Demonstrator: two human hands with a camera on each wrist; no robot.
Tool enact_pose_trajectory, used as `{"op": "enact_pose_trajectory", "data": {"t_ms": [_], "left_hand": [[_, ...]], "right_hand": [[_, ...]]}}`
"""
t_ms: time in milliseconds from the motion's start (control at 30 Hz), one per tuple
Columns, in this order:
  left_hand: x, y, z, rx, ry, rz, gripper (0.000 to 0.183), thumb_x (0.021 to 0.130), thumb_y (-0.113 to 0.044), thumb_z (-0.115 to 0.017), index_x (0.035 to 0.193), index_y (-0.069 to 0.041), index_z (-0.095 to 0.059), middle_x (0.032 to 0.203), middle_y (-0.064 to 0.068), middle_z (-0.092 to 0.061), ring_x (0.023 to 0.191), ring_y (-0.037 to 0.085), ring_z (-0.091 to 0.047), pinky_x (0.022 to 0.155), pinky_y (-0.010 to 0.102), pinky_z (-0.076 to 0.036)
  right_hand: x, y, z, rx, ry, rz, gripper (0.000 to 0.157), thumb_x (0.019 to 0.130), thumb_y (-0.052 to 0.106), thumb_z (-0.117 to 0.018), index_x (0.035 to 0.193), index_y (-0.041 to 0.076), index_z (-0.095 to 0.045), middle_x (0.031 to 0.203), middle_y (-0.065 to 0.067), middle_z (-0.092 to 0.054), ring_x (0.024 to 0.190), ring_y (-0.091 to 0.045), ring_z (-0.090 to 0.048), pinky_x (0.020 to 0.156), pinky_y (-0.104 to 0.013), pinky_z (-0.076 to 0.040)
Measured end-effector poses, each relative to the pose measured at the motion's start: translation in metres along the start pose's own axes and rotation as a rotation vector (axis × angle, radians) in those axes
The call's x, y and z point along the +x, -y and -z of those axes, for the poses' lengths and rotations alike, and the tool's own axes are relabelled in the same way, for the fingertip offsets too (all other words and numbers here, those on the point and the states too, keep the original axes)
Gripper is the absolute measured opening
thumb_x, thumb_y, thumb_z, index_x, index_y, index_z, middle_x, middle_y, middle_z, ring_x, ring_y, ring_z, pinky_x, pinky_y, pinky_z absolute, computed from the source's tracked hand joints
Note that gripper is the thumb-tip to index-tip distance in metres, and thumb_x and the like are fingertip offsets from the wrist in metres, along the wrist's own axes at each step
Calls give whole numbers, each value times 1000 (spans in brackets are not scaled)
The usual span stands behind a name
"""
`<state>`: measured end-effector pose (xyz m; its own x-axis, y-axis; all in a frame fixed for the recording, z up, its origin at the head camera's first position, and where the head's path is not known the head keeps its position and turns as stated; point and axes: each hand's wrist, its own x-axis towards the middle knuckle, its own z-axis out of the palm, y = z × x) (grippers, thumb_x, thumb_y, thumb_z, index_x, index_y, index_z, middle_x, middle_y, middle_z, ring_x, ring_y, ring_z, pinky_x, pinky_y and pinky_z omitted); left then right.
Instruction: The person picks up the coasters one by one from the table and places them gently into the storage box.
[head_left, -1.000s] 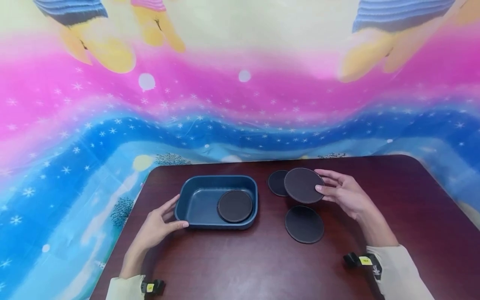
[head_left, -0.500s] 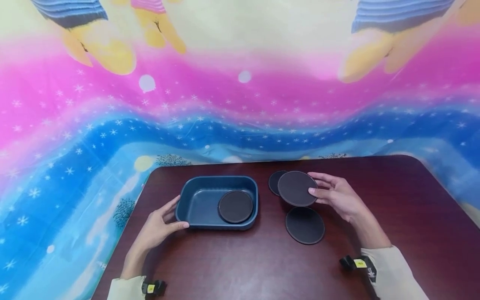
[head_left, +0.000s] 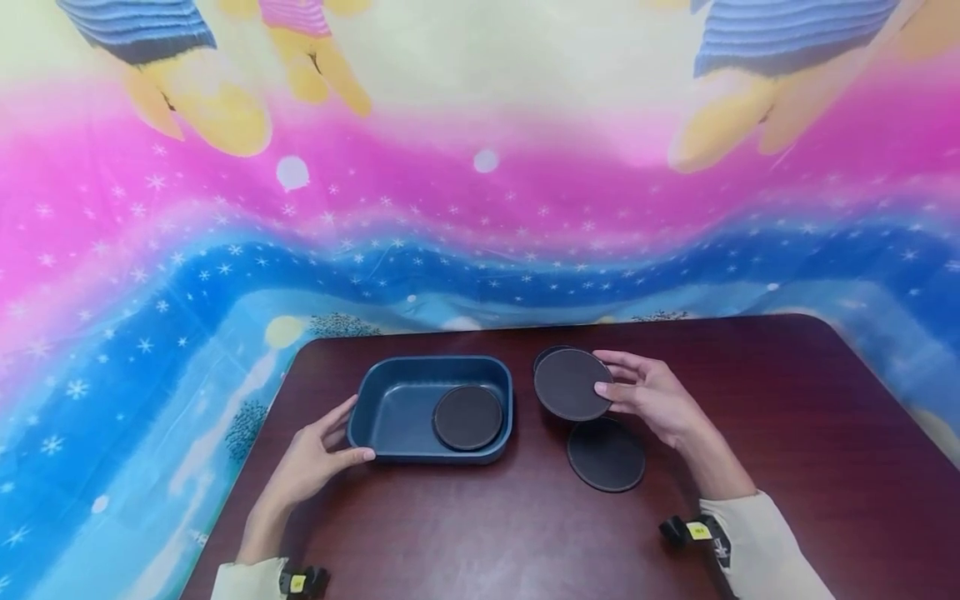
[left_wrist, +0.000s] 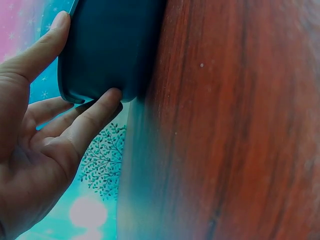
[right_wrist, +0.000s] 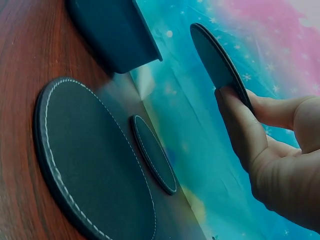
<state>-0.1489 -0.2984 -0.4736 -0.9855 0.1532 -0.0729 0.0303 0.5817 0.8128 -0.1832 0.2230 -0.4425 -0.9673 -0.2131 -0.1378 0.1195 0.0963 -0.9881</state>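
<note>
My right hand pinches a round dark brown coaster between thumb and fingers, lifted above the table to the right of a blue rectangular container. With thumb and fingers, my left hand holds the container's left end. One coaster lies inside the container, at its right side. On the table lies another coaster with pale edge stitching, nearer to me. A further coaster shows in the right wrist view; in the head view the held one mostly covers it.
The dark red-brown wooden table has a rounded far right corner. Behind it hangs a colourful backdrop cloth with snowflakes and cartoon figures. A strap with a black device sits at the right sleeve, and another device at the left.
My right hand has carried the held coaster left towards the container, so it now covers more of the far coaster. The left hand and container have stayed put.
</note>
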Motion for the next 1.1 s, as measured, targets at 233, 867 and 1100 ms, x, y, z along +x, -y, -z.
{"op": "enact_pose_trajectory", "data": {"t_ms": [233,867,1100], "left_hand": [[-2,3,1,-2,-9,2,94,92,-29,-88,170,-18,-36,165,23,-49,145,44,-56,99,41,-64],[0,3,0,-1,-4,-7,95,92,-31,-88,169,-17,-36,165,23,-49,145,43,-57,101,43,-62],[0,1,0,7,-9,-7,94,92,-28,-88,169,-17,-36,164,23,-49,144,43,-57,101,44,-62]], "right_hand": [[4,2,-10,3,16,5,71,101,12,-76,163,2,-42,143,-22,-64,96,-11,-79,86,-27,-65],[14,-1,-33,18,45,-14,68,102,12,-74,163,4,-44,149,-29,-59,96,-8,-77,85,-26,-64],[17,2,-43,38,50,-22,68,102,9,-74,163,3,-44,146,-28,-61,93,-9,-78,83,-27,-65]]}}
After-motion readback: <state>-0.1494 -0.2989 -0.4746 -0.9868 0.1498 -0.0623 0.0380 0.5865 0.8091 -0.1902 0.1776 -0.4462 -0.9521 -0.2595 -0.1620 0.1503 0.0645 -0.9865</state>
